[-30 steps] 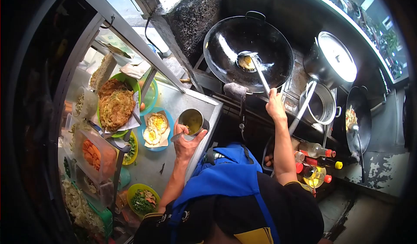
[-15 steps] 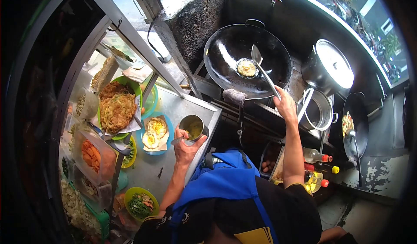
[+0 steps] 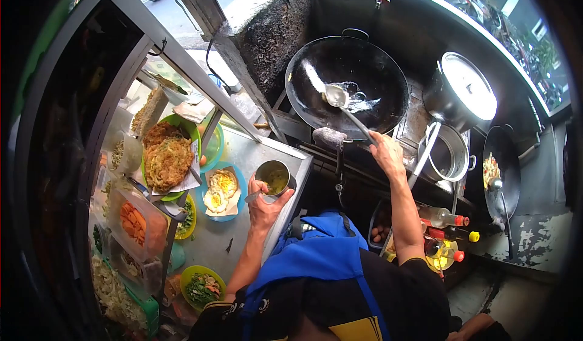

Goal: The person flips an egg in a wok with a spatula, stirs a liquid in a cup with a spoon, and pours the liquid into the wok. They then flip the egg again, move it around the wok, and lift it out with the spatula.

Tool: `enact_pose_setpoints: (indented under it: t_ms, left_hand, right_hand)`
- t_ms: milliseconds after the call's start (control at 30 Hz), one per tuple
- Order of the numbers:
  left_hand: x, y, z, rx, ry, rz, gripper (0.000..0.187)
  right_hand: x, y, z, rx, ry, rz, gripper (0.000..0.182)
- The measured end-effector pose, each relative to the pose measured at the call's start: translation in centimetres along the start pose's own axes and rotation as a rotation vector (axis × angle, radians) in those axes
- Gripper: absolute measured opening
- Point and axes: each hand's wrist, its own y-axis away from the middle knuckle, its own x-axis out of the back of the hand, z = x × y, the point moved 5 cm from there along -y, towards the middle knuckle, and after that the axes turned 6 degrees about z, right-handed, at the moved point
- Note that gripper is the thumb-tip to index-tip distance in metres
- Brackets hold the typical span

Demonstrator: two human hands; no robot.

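My right hand (image 3: 388,154) grips the long handle of a metal spatula (image 3: 336,96), its rounded head resting inside the large black wok (image 3: 388,68). Beside the head is a glossy patch of oil (image 3: 362,100) with whitish edges; the round egg seen there before is not distinguishable now. My left hand (image 3: 266,210) is wrapped around a metal cup (image 3: 273,177) with a yellowish mixture inside, over the metal counter. Left of the cup, fried eggs (image 3: 221,191) lie on paper on a blue plate (image 3: 241,204).
A green plate of fried omelettes (image 3: 167,163), a bowl of chopped greens (image 3: 202,287) and a tub of carrots (image 3: 135,222) stand left. Right are a lidded pot (image 3: 464,89), an uncovered pot (image 3: 448,153), a smaller wok (image 3: 510,177) and bottles (image 3: 446,218). Another person's hand (image 3: 470,329) shows lower right.
The spatula head has moved left and down across the wok, over where the round egg lay. My right hand has shifted slightly left and down; the left still holds the cup.
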Motion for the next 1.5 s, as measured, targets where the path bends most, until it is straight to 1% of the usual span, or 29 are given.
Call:
enact_pose_setpoints:
  t_ms: [33, 100, 167, 300, 367, 467, 533, 567, 700, 800, 833, 900, 933, 1033, 1167, 1200, 1300, 1333, 1433, 1467, 1500]
  left_hand:
    - [0.0, -0.1, 0.1, -0.029, -0.023, 0.004, 0.061]
    - [0.0, -0.5, 0.1, -0.02, -0.004, 0.009, 0.061]
    - [0.0, -0.8, 0.1, -0.013, 0.018, 0.012, 0.061]
    - [-0.5, -1.5, 0.2, -0.088, -0.035, -0.004, 0.064]
    - [-0.9, -1.9, 0.1, -0.111, -0.052, -0.017, 0.065]
    - [-1.4, -2.7, -0.1, -0.076, -0.016, -0.043, 0.067]
    - [-1.8, -3.5, 0.0, -0.056, 0.08, -0.046, 0.068]
    - [-2.0, -4.0, 0.0, -0.057, 0.08, -0.049, 0.068]
    - [-3.1, -6.1, 0.3, -0.113, 0.083, -0.08, 0.07]
    - [-3.9, -7.9, 1.0, -0.21, 0.057, -0.089, 0.071]
    - [-4.1, -8.6, 1.0, -0.209, 0.053, -0.092, 0.071]
    - [-4.8, -9.8, 1.6, -0.325, 0.022, -0.135, 0.072]
    - [-5.1, -10.4, 2.0, -0.37, 0.038, -0.123, 0.073]
    - [-5.9, -12.0, 2.9, -0.36, 0.015, -0.144, 0.073]
    - [-7.2, -14.3, 4.8, -0.46, 0.059, -0.139, 0.072]
    - [-7.6, -14.7, 5.0, -0.408, 0.085, -0.184, 0.066]
    - [-9.0, -16.3, 5.4, -0.471, 0.114, -0.193, 0.065]
    - [-9.8, -16.7, 4.6, -0.412, 0.127, -0.225, 0.064]
    - [-11.8, -18.3, 4.2, -0.42, 0.059, -0.28, 0.064]
    - [-12.6, -19.0, 4.3, -0.49, 0.097, -0.256, 0.064]
    - [-13.3, -19.5, 4.1, -0.496, 0.1, -0.259, 0.064]
  right_hand:
    - [-0.3, -0.1, -0.3, -0.004, -0.045, -0.025, 0.042]
    - [-0.3, -0.5, -1.2, 0.003, -0.112, -0.046, 0.044]
    - [-0.4, -0.8, -2.3, -0.027, -0.314, -0.141, 0.046]
    - [-0.9, -1.6, -3.3, -0.006, -0.403, -0.138, 0.046]
    - [-1.1, -1.7, -3.8, -0.002, -0.407, -0.123, 0.046]
    - [-1.5, -1.7, -4.6, 0.001, -0.326, -0.113, 0.044]
    - [-1.5, -1.5, -5.3, 0.001, -0.318, -0.108, 0.044]
    - [-1.3, -1.4, -5.6, 0.004, -0.308, -0.104, 0.044]
    - [-1.1, -1.2, -6.6, 0.007, -0.251, -0.123, 0.044]
    - [-1.3, -1.1, -6.7, 0.044, -0.25, -0.081, 0.044]
    - [-1.2, -1.1, -6.8, 0.059, -0.245, -0.063, 0.044]
    - [-1.5, -1.1, -6.8, 0.064, -0.258, -0.064, 0.043]
    - [-1.5, -1.2, -6.8, 0.07, -0.265, -0.06, 0.043]
    - [-0.7, -1.1, -7.2, 0.056, -0.249, -0.1, 0.043]
    - [-0.7, -0.5, -7.3, 0.114, -0.257, 0.028, 0.042]
    - [-1.2, -0.5, -7.1, 0.131, -0.276, 0.042, 0.041]
    - [-1.4, -0.3, -7.0, 0.127, -0.277, 0.041, 0.04]
    - [-1.3, -0.2, -7.0, 0.124, -0.283, 0.041, 0.039]
    - [-1.4, -0.4, -7.1, 0.111, -0.276, 0.032, 0.031]
    - [-1.3, -0.4, -7.1, 0.106, -0.276, 0.037, 0.031]
    - [-1.3, -0.5, -7.2, 0.108, -0.273, 0.04, 0.027]
